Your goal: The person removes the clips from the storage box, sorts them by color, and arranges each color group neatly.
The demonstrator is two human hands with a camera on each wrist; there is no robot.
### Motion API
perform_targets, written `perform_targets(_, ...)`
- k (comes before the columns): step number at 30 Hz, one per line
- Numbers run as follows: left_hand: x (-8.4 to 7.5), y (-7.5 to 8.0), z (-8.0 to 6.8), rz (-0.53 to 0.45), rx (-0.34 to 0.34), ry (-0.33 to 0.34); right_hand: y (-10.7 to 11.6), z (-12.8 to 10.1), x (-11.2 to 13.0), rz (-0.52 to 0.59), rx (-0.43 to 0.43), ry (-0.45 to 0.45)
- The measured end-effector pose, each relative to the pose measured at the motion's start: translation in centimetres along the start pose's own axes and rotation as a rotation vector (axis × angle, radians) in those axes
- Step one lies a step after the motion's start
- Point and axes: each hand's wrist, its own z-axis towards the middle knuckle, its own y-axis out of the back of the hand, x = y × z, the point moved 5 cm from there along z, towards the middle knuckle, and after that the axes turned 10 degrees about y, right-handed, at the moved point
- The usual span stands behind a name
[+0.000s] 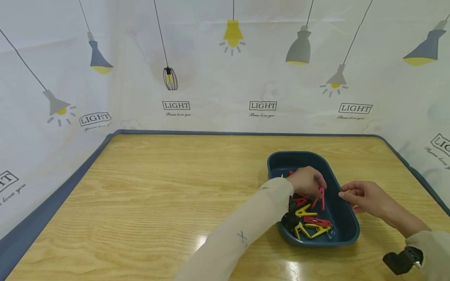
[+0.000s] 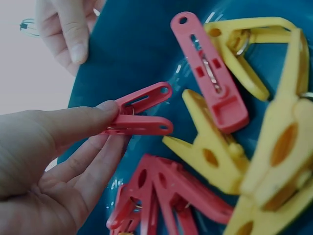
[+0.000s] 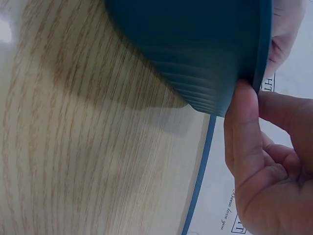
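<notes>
A dark blue tray on the wooden table holds several red and yellow clothes pegs. My left hand reaches into it and pinches a red peg, seen close in the left wrist view as the red peg between thumb and fingers. Loose yellow pegs and another red peg lie beside it. My right hand pinches the tray's right rim, its thumb pressed on the outer wall.
The wooden table has a grey-blue border and a white curtain printed with lamps behind it. A black wrist camera sits on my right sleeve. The table surface shows below the tray.
</notes>
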Motion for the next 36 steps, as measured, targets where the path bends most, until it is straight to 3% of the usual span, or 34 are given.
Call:
perform_targets(10, -1.0, 2.0, -0.9, -0.126, -0.040, -0.021, 0.0, 0.0, 0.3, -0.001, 0.004, 0.016)
perform_targets(17, -0.7, 3.6, -1.8, -0.095, -0.037, -0.069, 0.0, 0.0, 0.2, -0.002, 0.007, 0.002)
perform_targets(26, 0.3, 5.9, -5.6, -0.093, 0.032, -0.209, -0.2, -0.1, 0.1, -0.007, 0.003, 0.000)
perform_targets(31, 1.3, 7.3, -7.2, -0.084, 0.002, -0.289, -0.2, -0.1, 0.2, -0.018, 0.000, 0.014)
perform_targets(36, 2.6, 9.0, -8.1, -0.146, -0.071, -0.311, -0.1, -0.2, 0.2, -0.014, 0.005, 0.019)
